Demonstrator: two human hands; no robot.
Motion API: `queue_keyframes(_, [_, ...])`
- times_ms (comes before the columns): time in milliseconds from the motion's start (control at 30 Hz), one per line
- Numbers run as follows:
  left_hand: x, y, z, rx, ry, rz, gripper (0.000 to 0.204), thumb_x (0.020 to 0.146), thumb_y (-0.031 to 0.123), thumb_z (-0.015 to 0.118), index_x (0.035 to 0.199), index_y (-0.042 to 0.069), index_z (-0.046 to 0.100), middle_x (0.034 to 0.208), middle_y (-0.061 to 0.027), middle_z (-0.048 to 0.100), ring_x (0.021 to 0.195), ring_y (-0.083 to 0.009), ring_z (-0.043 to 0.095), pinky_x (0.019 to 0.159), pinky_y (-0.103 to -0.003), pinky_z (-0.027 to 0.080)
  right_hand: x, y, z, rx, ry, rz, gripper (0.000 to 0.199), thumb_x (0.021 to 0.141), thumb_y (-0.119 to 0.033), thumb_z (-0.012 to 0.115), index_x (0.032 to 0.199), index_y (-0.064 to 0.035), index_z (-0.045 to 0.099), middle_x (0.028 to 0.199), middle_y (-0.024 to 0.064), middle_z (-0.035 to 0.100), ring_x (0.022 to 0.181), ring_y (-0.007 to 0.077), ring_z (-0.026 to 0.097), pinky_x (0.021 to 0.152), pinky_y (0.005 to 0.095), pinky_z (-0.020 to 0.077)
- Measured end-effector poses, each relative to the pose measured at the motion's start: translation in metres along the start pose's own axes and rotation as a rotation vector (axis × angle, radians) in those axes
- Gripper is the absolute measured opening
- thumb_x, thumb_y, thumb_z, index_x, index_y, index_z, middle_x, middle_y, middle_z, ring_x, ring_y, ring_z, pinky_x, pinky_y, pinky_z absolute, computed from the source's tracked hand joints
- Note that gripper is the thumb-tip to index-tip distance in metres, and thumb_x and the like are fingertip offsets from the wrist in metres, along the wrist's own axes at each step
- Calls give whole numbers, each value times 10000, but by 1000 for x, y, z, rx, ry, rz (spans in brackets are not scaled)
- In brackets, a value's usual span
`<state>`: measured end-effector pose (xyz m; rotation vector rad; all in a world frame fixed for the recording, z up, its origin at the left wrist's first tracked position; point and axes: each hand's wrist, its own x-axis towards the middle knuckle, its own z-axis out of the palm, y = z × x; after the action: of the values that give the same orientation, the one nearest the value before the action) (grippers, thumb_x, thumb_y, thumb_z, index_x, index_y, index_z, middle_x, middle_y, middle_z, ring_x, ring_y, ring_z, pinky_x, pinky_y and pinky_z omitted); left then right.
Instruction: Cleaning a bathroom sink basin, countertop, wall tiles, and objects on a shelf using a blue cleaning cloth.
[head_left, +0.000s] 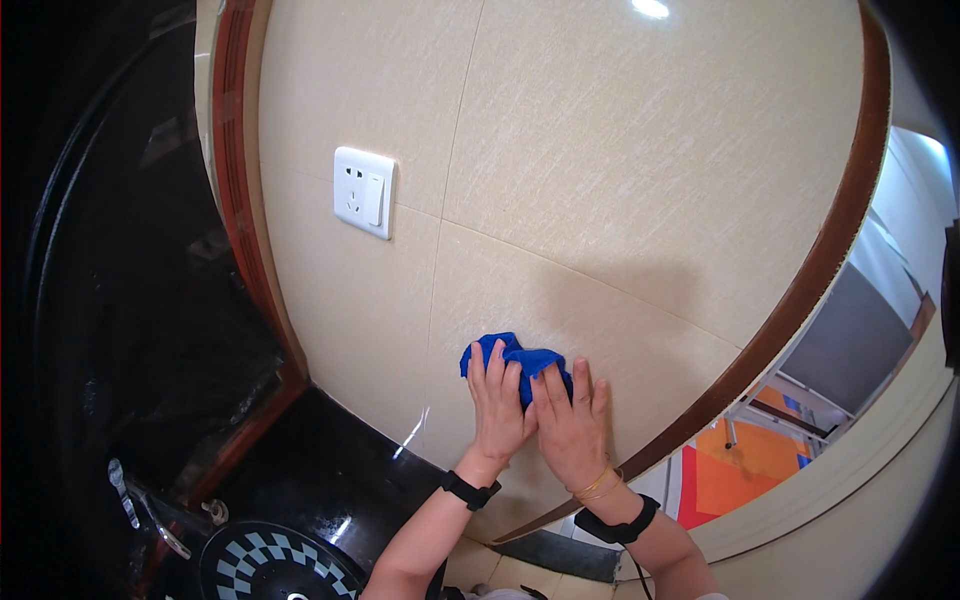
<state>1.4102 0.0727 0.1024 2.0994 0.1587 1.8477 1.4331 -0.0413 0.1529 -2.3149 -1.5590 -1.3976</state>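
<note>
A crumpled blue cloth (534, 362) lies against the beige tiled wall (640, 190), low and near the middle of the view. My left hand (496, 408) holds its left part to the tile, fingers pointing up over the fabric. Beside it, my right hand (572, 428) presses the cloth's right part, with its outer fingers reaching past onto bare tile. The two hands nearly touch at the thumbs, and part of the cloth is hidden under them. Both wrists wear black bands; a thin gold bracelet is on the right one.
A white socket with a switch (365, 193) is on the wall at upper left. Below left are a black countertop (285, 470), a faucet (160, 520) and a round, checkered black basin (275, 565). Brown trim (790, 320) edges the wall at right, beside an opening.
</note>
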Motion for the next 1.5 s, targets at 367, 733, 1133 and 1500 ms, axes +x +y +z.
queue_keyframes(367, [23, 2, -4, 1, -16, -33, 523, 801, 204, 540, 1228, 9, 312, 1351, -230, 226, 1238, -487, 153, 974, -579, 153, 20, 5, -9, 60, 7, 28, 418, 811, -169, 456, 1222, -91, 451, 1340, 77, 361, 1266, 344, 274, 1001, 494, 179])
queue_keyframes(733, [93, -35, -29, 54, 59, 93, 480, 845, 254, 459, 1264, 51, 341, 1370, -188, 248, 1268, -435, 168, 999, -529, 161, 91, -18, -17, 116, 191, 120, 410, 824, -171, 464, 1230, -113, 456, 1286, 114, 411, 1244, 389, 283, 956, 552, 232])
queue_keyframes(1133, [-64, -71, -9, 92, 113, -260, 517, 848, 178, 495, 1268, 12, 245, 1357, -235, 208, 1235, -501, 166, 1003, -565, 157, 19, -63, 51, 171, -80, -233, 399, 803, -179, 457, 1193, -100, 477, 1262, 88, 418, 1189, 321, 351, 930, 452, 292])
queue_keyframes(1500, [104, -68, -43, -15, 154, 32, 477, 823, 208, 522, 1244, 68, 349, 1373, -173, 245, 1266, -423, 184, 1003, -520, 176, 127, -47, 0, -47, 324, 66, 389, 814, -163, 475, 1201, -135, 475, 1275, 51, 429, 1210, 367, 339, 909, 548, 255])
